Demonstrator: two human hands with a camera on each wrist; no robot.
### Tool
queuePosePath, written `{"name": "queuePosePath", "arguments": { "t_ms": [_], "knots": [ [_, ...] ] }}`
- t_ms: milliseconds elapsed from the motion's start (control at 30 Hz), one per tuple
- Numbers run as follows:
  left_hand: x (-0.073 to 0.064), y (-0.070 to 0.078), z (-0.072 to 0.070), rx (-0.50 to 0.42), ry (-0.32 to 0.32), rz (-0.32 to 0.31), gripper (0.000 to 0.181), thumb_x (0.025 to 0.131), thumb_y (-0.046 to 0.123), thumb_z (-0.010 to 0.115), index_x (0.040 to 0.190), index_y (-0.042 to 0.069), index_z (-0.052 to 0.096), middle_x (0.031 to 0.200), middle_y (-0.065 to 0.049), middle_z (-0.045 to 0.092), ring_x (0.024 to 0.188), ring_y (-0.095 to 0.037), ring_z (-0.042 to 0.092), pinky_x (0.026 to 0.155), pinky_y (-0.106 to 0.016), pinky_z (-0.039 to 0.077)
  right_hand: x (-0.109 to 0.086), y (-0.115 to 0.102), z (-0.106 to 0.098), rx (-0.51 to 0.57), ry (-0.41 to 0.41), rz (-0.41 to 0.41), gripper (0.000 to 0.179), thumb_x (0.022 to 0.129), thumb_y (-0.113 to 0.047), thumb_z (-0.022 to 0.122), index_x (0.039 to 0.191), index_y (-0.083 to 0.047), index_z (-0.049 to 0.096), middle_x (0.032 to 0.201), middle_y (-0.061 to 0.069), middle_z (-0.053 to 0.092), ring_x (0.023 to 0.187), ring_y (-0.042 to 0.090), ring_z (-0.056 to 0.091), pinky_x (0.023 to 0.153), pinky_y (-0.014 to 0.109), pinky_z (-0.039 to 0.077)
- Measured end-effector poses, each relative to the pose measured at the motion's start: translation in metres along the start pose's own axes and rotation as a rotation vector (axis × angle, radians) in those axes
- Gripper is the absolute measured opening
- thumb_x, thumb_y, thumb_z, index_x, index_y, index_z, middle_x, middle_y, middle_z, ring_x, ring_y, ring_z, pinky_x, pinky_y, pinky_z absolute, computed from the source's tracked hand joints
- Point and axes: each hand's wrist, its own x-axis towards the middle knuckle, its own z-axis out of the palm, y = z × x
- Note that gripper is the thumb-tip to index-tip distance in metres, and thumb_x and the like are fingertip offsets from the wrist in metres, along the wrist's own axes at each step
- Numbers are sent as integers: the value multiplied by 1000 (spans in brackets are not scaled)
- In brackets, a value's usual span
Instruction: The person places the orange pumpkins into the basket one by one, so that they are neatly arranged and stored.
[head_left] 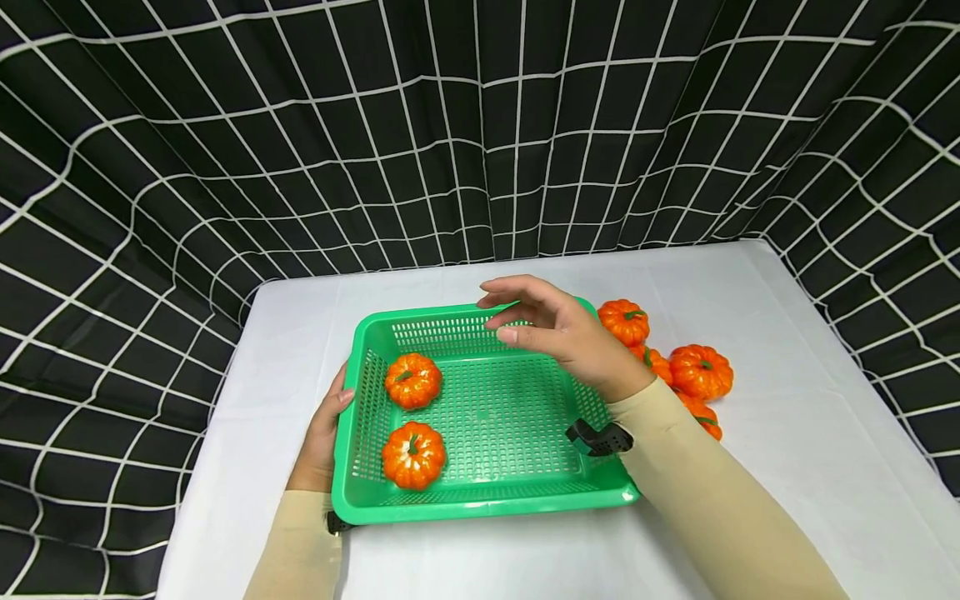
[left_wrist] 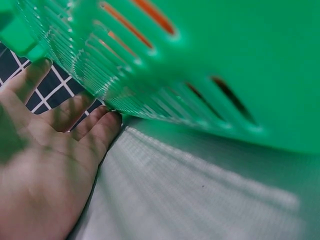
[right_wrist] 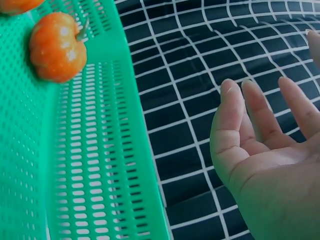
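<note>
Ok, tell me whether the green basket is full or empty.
Neither: the green basket is partly filled. Two orange pumpkins sit at its left side; the rest of its visible floor is bare.

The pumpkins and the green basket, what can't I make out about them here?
Head view: the loose pumpkins overlap and the right sleeve covers part of them, so their count is uncertain.
Head view: the right hand hides part of the far rim of the green basket.
Left wrist view: only orange slivers show; the basket hides the rest.
Right wrist view: the top edge cuts off one pumpkin.
</note>
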Motion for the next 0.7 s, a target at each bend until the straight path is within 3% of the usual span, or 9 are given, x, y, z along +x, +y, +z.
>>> {"name": "queuePosePath", "arguments": {
  "t_ms": [433, 700],
  "knots": [
    [-1, 2, 4, -33, 25, -48, 76, 103, 19, 30, 177, 27, 17, 177, -7, 25, 151, -26, 39, 117, -35, 42, -11, -19, -27, -78, 56, -41, 54, 106, -9, 70, 158, -14, 56, 150, 13, 60, 130, 40, 60, 101, 42, 54],
    [1, -1, -1, -15, 2, -6, 77, 102, 20, 31, 177, 20, 13, 172, -16, 28, 139, -26, 51, 109, -36, 50, -19, -19, -40, -118, 78, -24, 54, 107, -9, 69, 159, -15, 55, 151, 14, 59, 129, 42, 61, 100, 40, 56]
  ]
}}
